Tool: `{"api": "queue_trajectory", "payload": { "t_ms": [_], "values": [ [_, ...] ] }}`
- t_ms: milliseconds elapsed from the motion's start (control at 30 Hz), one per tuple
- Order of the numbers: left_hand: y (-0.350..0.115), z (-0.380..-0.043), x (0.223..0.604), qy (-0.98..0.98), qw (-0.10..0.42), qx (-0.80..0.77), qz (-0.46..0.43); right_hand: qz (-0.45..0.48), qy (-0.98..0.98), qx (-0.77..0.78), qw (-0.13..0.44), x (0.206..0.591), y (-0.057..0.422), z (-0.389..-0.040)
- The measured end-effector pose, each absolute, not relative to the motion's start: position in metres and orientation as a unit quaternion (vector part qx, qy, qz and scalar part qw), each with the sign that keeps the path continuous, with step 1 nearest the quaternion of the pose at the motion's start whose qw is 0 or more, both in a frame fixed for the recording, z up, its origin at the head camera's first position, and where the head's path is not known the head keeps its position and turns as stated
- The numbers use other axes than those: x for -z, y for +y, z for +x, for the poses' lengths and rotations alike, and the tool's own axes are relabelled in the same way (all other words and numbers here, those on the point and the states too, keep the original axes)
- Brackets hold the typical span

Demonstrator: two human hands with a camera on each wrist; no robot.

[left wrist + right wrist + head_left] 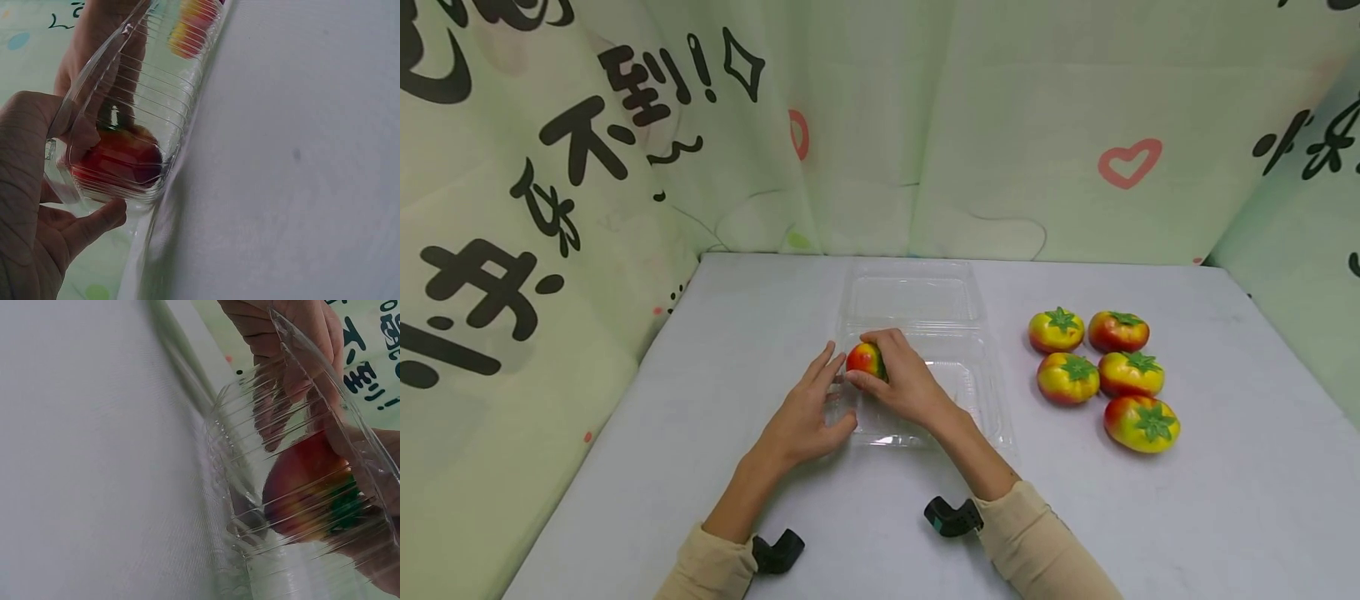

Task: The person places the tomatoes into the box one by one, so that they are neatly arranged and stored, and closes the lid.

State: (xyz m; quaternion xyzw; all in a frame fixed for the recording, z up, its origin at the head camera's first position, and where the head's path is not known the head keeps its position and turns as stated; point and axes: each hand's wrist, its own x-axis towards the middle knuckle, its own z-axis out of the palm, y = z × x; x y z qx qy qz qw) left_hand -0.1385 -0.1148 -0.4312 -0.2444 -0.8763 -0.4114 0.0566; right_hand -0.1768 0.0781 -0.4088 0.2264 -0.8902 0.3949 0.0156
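Observation:
A clear plastic clamshell container (958,400) lies with its lid laid back, away from the person. Over its left part, the right hand (904,375) holds a red-and-yellow tomato (863,358) between thumb and fingers. Through the ribbed wall, the same tomato (122,159) shows low at the container's end in the left wrist view. The left hand (805,417) is at the container's left side, its thumb over the rim and its fingers outside the wall. In the right wrist view, the tomato (309,487) shows its green leafy top turned toward the right hand.
To the right of the container, several similar tomatoes (1067,379) sit grouped on the white table (1232,500). The open lid (913,292) reaches near the table's far edge. A printed curtain (1000,125) hangs behind and at both sides. Black wrist devices (952,517) are on the sleeves.

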Motion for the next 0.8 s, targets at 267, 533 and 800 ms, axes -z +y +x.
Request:
{"api": "queue_trajectory", "payload": {
  "t_ms": [267, 533, 800],
  "values": [
    [-0.1154, -0.1389, 0.4316, -0.877, 0.058, 0.409, -0.246, 0.219, -0.896, -0.387, 0.007, 0.4065, 0.0778, -0.176],
    [-0.1162, -0.139, 0.4325, -0.877, 0.066, 0.407, -0.247, 0.225, -0.893, -0.389, 0.015, 0.404, 0.0794, -0.1748],
    [-0.1168, -0.1384, 0.433, -0.883, 0.069, 0.395, -0.242, 0.23, -0.889, -0.396, 0.017, 0.4039, 0.0811, -0.1747]
  ]
}}
